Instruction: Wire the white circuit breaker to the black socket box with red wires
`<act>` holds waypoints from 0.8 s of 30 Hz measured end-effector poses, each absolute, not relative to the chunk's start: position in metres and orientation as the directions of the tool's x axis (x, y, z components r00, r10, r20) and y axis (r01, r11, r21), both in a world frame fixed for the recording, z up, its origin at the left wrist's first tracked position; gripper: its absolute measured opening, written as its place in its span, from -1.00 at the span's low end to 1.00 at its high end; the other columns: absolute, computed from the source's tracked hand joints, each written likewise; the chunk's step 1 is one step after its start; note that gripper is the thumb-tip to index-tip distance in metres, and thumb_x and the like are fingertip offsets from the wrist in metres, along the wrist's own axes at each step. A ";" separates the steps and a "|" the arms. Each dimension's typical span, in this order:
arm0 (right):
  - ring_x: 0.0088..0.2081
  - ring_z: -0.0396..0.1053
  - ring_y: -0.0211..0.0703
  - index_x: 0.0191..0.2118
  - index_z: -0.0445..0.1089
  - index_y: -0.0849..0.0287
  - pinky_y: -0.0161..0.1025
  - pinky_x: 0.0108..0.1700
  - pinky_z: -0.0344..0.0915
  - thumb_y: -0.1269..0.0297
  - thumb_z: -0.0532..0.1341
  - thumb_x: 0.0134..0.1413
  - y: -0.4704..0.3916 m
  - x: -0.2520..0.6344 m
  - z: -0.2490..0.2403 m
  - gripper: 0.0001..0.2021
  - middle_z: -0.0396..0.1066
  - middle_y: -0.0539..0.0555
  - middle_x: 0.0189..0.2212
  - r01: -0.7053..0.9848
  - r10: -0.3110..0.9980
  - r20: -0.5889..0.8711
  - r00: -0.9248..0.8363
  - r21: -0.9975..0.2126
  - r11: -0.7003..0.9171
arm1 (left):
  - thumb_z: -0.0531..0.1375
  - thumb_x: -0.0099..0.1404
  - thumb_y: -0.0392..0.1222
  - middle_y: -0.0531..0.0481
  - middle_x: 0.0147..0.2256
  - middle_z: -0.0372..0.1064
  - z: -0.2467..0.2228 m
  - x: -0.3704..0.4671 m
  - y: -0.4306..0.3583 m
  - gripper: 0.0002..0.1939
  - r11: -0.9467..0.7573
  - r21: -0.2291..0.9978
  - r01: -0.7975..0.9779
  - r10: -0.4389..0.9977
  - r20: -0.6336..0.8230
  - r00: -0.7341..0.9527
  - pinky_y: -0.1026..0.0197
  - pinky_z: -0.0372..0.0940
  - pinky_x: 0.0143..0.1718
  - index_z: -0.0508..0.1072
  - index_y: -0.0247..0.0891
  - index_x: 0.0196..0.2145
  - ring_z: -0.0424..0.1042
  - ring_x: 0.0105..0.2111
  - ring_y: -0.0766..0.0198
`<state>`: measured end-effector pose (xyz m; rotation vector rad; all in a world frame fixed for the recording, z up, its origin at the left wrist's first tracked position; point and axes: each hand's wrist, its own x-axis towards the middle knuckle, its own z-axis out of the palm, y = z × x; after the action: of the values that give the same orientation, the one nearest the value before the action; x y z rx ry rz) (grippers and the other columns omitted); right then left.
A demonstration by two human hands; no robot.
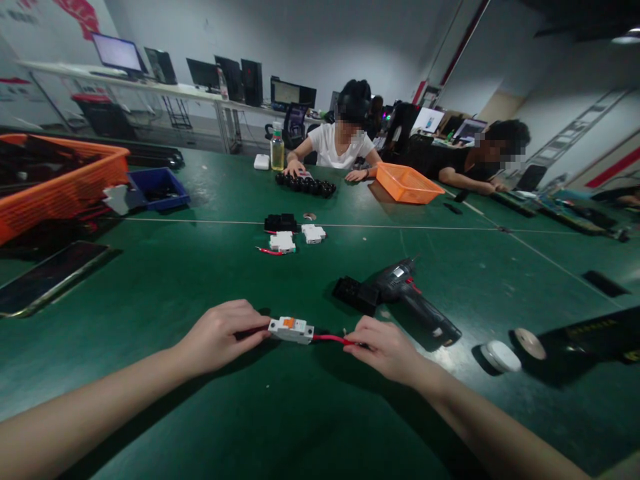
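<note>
Your left hand [220, 337] pinches the left end of the white breaker [291, 330] between thumb and fingers. Your right hand [383, 347] pinches the red wire [330, 338] that runs from the breaker's right end. The breaker sits between your 2 hands, its orange switch facing up; you can't tell whether it touches the green table [200, 427]. Beyond your right hand lies a power screwdriver [407, 283]; farther ahead, 2 white modules [283, 241] lie near black parts [281, 222].
</note>
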<state>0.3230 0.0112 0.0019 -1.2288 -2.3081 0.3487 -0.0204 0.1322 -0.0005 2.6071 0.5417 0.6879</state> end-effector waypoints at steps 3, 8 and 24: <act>-0.37 0.38 -0.26 -0.14 0.52 0.18 -0.32 -0.38 0.27 0.27 0.21 0.30 0.009 0.321 0.004 -0.84 0.42 0.09 -0.33 0.694 0.810 0.348 -0.472 -0.420 0.585 | 0.18 0.38 -0.19 -0.01 -0.24 0.54 -0.002 -0.021 0.132 -0.75 -0.853 0.449 0.266 0.454 0.385 0.804 0.24 0.35 -0.27 0.53 -0.17 -0.01 0.46 -0.28 0.28; -0.36 0.39 -0.27 -0.15 0.52 0.18 -0.33 -0.38 0.28 0.27 0.22 0.29 0.008 0.318 0.005 -0.85 0.42 0.08 -0.33 0.684 0.793 0.380 -0.476 -0.407 0.606 | 0.19 0.36 -0.19 -0.02 -0.23 0.54 -0.004 -0.022 0.132 -0.74 -0.867 0.417 0.272 0.444 0.399 0.802 0.23 0.32 -0.26 0.53 -0.17 -0.01 0.46 -0.27 0.27; -0.01 0.36 -0.09 -0.18 0.48 0.12 -0.11 0.00 0.36 0.28 0.25 0.23 0.009 0.315 0.012 -0.91 0.32 0.16 -0.02 0.731 0.875 0.264 -0.406 -0.480 0.484 | 0.25 0.25 0.00 -0.07 -0.01 0.48 0.002 -0.023 0.122 -0.57 -0.828 0.196 0.525 0.552 0.445 0.705 -0.09 0.12 0.02 0.46 -0.07 0.07 0.32 0.08 -0.07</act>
<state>0.3147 0.0095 0.0123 -1.3268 -2.2526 0.3979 -0.0226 0.1223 0.0024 2.8498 0.9013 0.7716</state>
